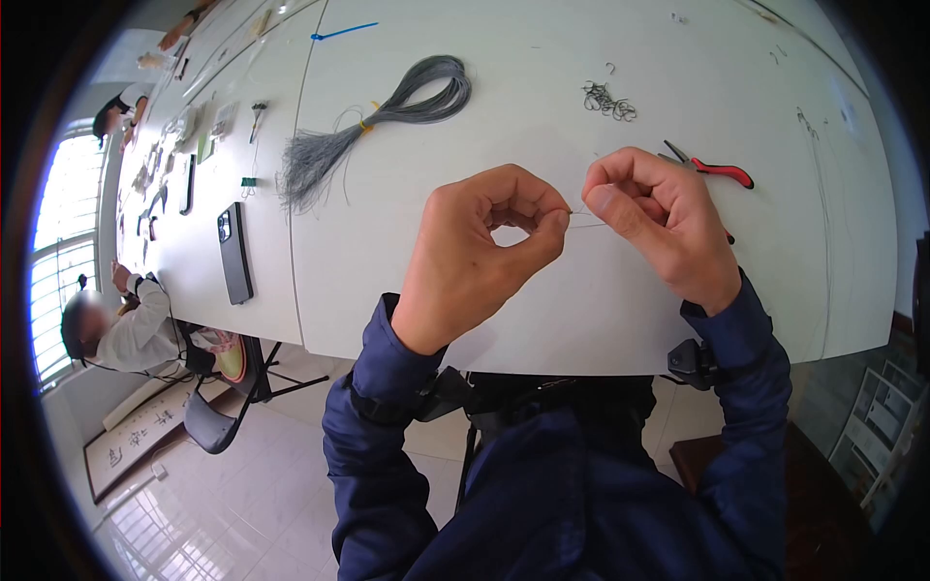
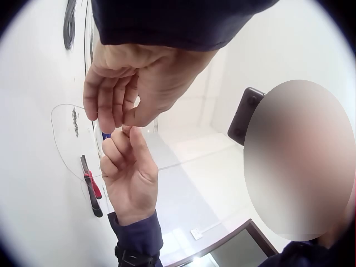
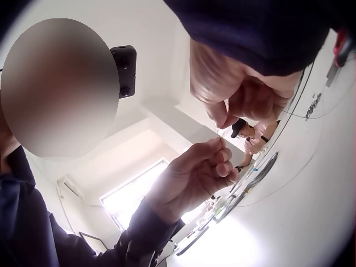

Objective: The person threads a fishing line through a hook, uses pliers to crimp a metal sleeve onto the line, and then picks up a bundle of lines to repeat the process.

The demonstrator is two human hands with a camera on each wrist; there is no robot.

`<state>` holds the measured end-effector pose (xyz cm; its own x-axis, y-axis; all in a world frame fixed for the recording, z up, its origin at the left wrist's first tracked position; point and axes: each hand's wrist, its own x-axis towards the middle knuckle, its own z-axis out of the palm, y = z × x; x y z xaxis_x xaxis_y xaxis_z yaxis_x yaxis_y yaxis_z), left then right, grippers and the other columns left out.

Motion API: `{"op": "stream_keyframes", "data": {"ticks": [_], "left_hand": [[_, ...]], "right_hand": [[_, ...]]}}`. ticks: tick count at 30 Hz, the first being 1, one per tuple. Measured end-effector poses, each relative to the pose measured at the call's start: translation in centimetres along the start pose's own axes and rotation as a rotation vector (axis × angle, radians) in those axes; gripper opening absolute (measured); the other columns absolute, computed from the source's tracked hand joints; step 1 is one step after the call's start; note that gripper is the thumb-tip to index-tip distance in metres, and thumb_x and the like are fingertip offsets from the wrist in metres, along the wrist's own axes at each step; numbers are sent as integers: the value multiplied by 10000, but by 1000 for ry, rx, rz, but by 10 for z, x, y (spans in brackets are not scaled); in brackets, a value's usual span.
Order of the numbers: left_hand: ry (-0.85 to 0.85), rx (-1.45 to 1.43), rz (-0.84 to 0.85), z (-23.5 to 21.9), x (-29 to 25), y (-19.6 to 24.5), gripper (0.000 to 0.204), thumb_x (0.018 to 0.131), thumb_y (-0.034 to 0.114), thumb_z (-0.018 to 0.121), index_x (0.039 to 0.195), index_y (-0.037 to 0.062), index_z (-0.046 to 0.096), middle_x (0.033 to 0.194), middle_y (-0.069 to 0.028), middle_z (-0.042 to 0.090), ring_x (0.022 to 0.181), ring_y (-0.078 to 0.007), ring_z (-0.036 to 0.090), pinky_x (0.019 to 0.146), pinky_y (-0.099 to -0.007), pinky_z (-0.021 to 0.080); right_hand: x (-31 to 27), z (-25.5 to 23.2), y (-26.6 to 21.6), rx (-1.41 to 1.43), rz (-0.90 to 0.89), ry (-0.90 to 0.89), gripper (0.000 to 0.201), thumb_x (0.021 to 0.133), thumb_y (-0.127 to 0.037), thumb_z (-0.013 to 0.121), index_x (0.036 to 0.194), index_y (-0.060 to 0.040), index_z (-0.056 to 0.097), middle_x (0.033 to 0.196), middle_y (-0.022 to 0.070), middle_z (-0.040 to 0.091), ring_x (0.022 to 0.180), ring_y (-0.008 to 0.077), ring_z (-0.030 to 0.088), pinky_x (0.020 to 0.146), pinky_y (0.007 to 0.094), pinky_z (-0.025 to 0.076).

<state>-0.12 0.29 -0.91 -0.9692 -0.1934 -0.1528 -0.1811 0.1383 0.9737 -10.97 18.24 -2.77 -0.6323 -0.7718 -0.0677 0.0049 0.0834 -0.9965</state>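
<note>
Above the white table (image 1: 387,261), the left hand (image 1: 489,247) pinches a thin wire (image 1: 586,226) between thumb and index finger. Close to its right, the right hand (image 1: 668,225) has thumb and index finger pressed together on the same thin strand, its other fingers curled. A loop of the wire (image 2: 54,133) arcs beside the hands in the left wrist view. The fingertips of both hands nearly meet in the right wrist view, with a short bit of strand between them. Whether a small hook is in the fingers cannot be told.
Beyond the hands lie a bundle of grey wire (image 1: 434,95) and a pile of small hooks (image 1: 610,103). Red-handled pliers (image 1: 722,171) are partly behind the right hand. A phone (image 1: 234,254) rests at the left. Another person (image 1: 136,329) sits past the table's left side.
</note>
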Motion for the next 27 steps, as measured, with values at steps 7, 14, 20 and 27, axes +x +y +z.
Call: {"op": "stream_keyframes", "data": {"ticks": [7, 14, 20, 27], "left_hand": [[12, 5, 7, 0, -2, 4, 59, 901, -17, 687, 937, -50, 654, 842, -71, 692, 773, -129, 680, 754, -261, 546], [16, -49, 34, -1, -3, 4, 66, 897, -28, 687, 946, -51, 649, 857, -78, 691, 773, -134, 679, 752, -267, 546], [190, 55, 154, 3, 1, -1, 87, 823, -20, 708, 899, -11, 668, 796, -35, 700, 754, -97, 673, 738, -263, 546], [363, 458, 464, 12, 12, -14, 137, 781, -62, 728, 892, -5, 672, 797, -60, 696, 750, -149, 686, 710, -259, 536]], "right_hand": [[3, -4, 10, 13, 22, 22, 203, 979, -201, 673, 1035, -7, 687, 633, -101, 415, 574, -1, 306, 526, 195, 255], [3, -4, 9, 35, 29, -10, 182, 973, -180, 678, 1036, -10, 687, 619, -106, 386, 570, 1, 305, 527, 202, 260], [-5, 25, 11, 64, 24, 170, 143, 982, -150, 659, 1008, -9, 657, 642, -91, 393, 567, 3, 326, 520, 202, 284], [-7, 44, 9, -306, -81, 329, 92, 957, -82, 656, 1008, -10, 628, 659, 29, 505, 560, 107, 455, 528, 259, 406]]}}
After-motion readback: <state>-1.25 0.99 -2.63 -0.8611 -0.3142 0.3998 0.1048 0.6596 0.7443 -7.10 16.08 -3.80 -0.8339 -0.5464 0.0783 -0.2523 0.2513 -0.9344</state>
